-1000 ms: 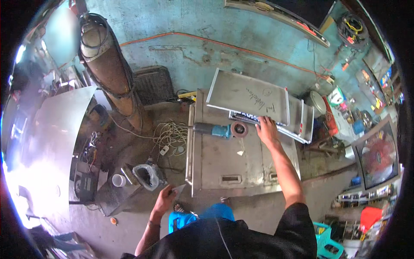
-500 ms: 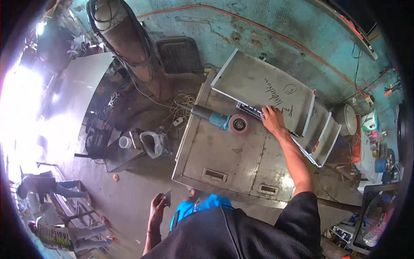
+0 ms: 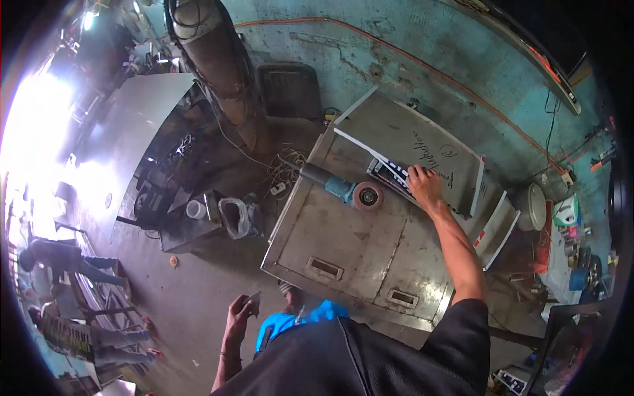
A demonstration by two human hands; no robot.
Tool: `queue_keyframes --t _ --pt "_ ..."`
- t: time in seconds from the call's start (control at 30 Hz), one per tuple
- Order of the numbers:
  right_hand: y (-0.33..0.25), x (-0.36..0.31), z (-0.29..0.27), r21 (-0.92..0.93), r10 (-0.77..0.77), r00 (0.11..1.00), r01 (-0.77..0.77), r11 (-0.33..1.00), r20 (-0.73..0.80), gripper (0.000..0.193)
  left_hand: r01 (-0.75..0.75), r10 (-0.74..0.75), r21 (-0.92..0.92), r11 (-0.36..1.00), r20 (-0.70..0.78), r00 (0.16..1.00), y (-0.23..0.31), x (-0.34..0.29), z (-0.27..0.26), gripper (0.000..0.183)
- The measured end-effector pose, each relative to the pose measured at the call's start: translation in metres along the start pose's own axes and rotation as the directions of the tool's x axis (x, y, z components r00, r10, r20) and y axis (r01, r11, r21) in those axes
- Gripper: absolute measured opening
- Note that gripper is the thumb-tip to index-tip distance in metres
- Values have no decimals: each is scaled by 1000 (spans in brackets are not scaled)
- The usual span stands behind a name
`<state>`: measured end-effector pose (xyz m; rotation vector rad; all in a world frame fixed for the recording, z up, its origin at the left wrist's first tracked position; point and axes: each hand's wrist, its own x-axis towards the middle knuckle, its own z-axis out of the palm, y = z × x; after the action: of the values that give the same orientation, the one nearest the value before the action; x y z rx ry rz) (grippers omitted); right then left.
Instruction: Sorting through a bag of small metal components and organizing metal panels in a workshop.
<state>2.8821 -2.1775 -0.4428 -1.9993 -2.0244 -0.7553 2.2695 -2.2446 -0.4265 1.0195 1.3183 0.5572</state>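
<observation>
The right hand (image 3: 424, 185) lies with fingers spread on the lower edge of the tilted metal sheet (image 3: 422, 142), just beside the angle grinder (image 3: 343, 189) on the steel cabinet (image 3: 343, 244). The left hand (image 3: 239, 311) pinches a small thing over bare floor (image 3: 191, 284), well apart from the cabinet edge.

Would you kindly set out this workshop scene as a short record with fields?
Surface: grey sheet-metal cabinet lying flat, two recessed handles facing up
Right hand: resting flat on the edge of the tilted grey metal panel
Left hand: low beside the body over the concrete floor, pinching a small thin object too small to identify
Tool: teal-bodied angle grinder lying on the cabinet, apart from the right hand
Nearby: white plastic cup on the low dark stand to the left
</observation>
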Motion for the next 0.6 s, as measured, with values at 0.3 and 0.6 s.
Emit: queue_keyframes --t 0.3,0.6 --pt "70 79 -90 -91 60 996 -65 994 -63 26 -42 40 -64 997 -18 999 -2 -14 -4 23" --pt "147 150 -176 144 163 975 -184 972 149 32 -128 127 -32 991 -6 992 -3 -14 8 22"
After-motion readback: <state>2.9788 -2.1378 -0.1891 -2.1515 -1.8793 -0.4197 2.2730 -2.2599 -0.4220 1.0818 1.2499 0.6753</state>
